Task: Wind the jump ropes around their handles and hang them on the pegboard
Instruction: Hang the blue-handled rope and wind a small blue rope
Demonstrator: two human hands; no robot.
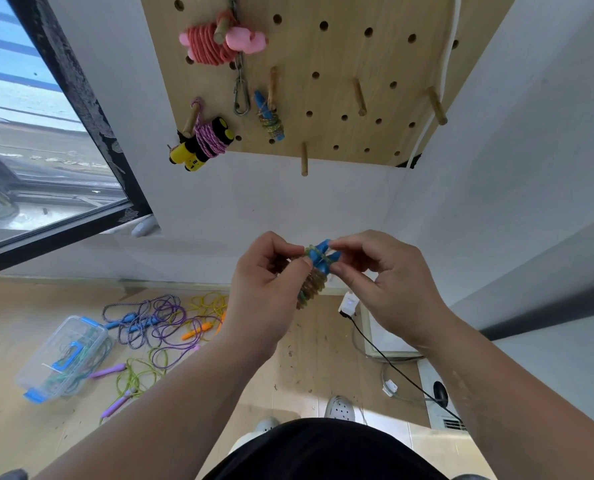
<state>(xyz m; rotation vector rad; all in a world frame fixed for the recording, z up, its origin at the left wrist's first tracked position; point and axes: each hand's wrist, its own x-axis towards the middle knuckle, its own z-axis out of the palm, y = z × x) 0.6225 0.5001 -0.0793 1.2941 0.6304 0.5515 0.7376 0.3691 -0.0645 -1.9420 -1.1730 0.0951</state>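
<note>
Mid-air, centre of the scene, sits the blue-handled jump rope, its mottled cord already coiled thick round the paired handles, blue tips poking out at the far end. The left hand wraps its curled fingers round the coils, thumb pressed on the top turns, which I'd judge is there to stop the winding springing loose. The right hand pinches in at the blue tips with thumb and forefinger; it looks like a tuck of the cord's tail, though the fingers hide whether it's cord or handle being nipped.

Up on the far wall the pegboard carries three finished bundles: a pink rope, a yellow-and-black one and a second blue one, each hooked over a peg (that's the pattern to copy). A bare peg waits to the right of them, a likely home for this bundle.

Down left on the floor, loose ropes lie tangled beside a clear plastic box, so there's plenty left to wind.
</note>
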